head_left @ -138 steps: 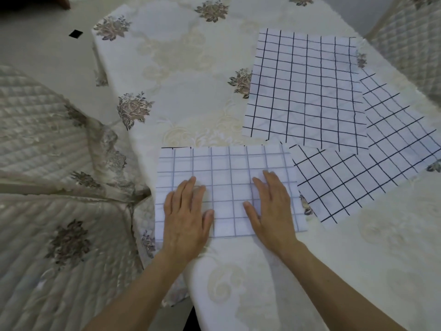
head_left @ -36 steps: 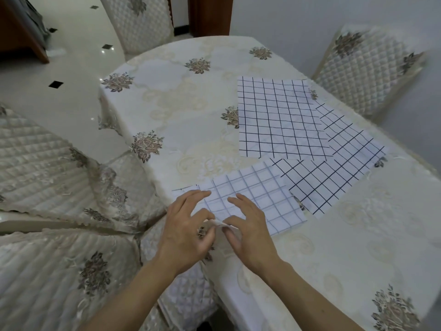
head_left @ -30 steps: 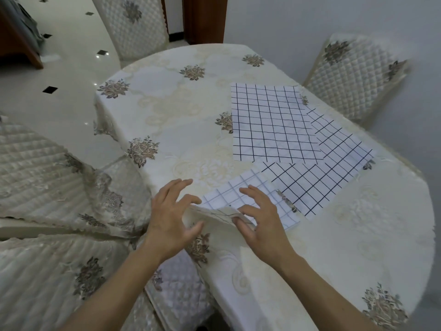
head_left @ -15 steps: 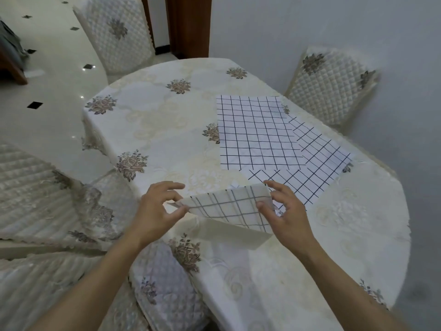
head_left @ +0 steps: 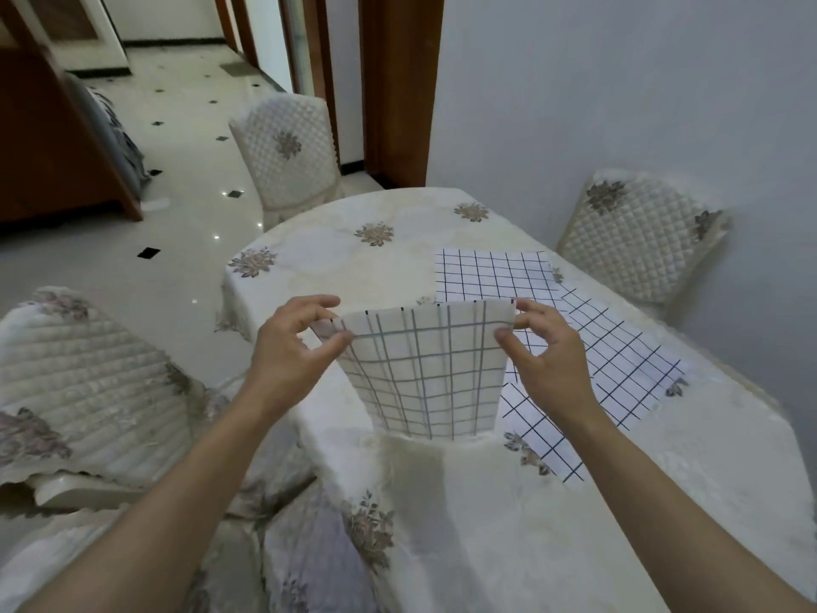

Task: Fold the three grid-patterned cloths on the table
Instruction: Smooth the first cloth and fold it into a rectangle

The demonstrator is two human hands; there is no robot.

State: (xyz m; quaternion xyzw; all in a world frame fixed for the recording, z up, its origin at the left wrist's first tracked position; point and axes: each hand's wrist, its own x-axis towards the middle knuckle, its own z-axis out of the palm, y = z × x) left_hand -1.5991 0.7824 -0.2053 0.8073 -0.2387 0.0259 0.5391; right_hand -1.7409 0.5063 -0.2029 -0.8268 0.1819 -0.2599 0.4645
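I hold the near grid cloth raised above the table, its plain underside facing me and its lower edge still touching the tablecloth. My left hand pinches its top left corner. My right hand pinches its top right corner. Two more white cloths with black grid lines lie flat behind it: one squared to the table, the other turned at an angle, partly under the first and partly hidden by the raised cloth.
The oval table wears a cream floral tablecloth that hangs over the near edge. Quilted chairs stand at the far end, the right and the near left. A wall runs close along the right side.
Both hands gripped the near cloth's front edge and lifted it from flat on the table to upright. My view has tilted up toward the room.
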